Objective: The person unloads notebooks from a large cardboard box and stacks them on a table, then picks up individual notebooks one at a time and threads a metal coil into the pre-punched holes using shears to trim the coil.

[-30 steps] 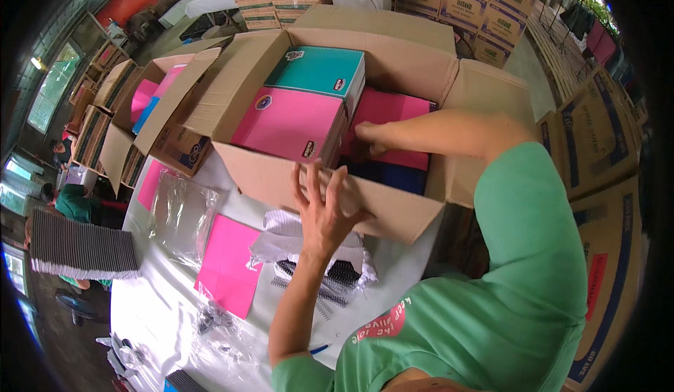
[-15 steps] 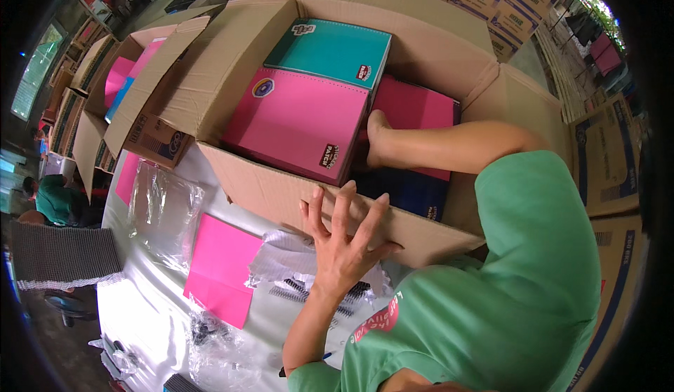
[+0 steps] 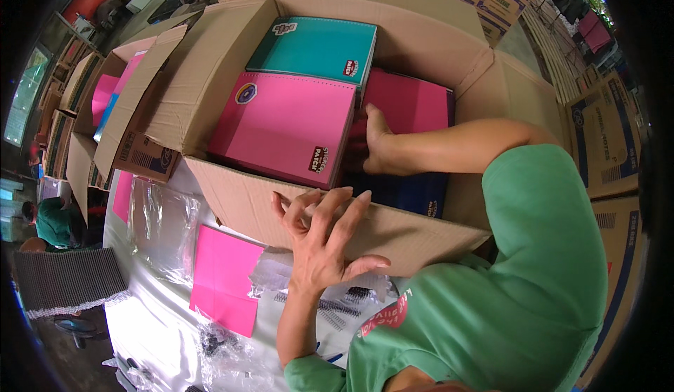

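A large cardboard box (image 3: 239, 192) stands before me with its flaps out. Inside, a stack topped by a pink notebook (image 3: 281, 128) sits beside one topped by a teal notebook (image 3: 316, 48). Lower on the right lie another pink notebook (image 3: 414, 100) and a dark blue notebook (image 3: 404, 194). My right hand (image 3: 379, 142) reaches down into the box against the right side of the pink stack; its fingers are mostly hidden there. My left hand (image 3: 323, 237) has its fingers spread, fingertips at the near wall's upper edge, holding nothing.
On the white table (image 3: 158, 315) lie a pink sheet (image 3: 228, 276), clear plastic wrap (image 3: 161, 227), crumpled paper (image 3: 270, 272) and black coils (image 3: 337, 315). Another open carton (image 3: 144, 90) stands left. Stacked cartons (image 3: 604, 139) rise at right. A person in green (image 3: 56, 220) is far left.
My left hand has slid a little left along the near wall, its thumb stretching out more. My right hand stays inside the box beside the pink stack. The whole view has shifted slightly.
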Demonstrator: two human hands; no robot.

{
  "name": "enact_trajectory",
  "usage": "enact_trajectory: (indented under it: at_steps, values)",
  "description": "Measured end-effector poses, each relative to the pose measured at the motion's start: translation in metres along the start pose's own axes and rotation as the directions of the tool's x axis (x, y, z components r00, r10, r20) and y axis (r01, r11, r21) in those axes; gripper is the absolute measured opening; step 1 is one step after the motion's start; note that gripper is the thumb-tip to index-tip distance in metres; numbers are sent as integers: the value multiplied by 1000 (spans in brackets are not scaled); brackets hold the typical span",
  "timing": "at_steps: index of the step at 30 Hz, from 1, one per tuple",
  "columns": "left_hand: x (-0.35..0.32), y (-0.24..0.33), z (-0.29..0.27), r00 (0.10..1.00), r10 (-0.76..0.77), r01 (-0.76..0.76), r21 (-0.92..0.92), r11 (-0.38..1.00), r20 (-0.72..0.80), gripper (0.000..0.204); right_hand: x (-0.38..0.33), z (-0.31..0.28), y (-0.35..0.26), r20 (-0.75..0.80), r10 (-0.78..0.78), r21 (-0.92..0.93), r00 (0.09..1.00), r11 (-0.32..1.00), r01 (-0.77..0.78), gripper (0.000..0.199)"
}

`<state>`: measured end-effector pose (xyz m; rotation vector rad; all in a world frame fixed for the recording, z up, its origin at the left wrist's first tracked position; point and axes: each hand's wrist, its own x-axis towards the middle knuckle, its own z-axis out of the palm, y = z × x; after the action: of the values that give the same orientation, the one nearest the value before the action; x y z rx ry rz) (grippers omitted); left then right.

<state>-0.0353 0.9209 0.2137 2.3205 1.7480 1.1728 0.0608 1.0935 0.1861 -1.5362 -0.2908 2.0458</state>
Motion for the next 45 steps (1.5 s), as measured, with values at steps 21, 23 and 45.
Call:
enact_trajectory:
  at_steps: [21,23,45]
  values:
    - [110,-114,-36,922,-366,342,176,923,130,64,28,-12,2,264,183,14,947,981,-194,91]
    - [128,-142,-36,836,-489,420,285,862,248,73,5,-1,4,229,136,-11,964,990,-137,92]
    - [150,-169,-2,-85,-373,870,251,424,924,107,20,-80,-12,463,186,4,867,977,-212,86]
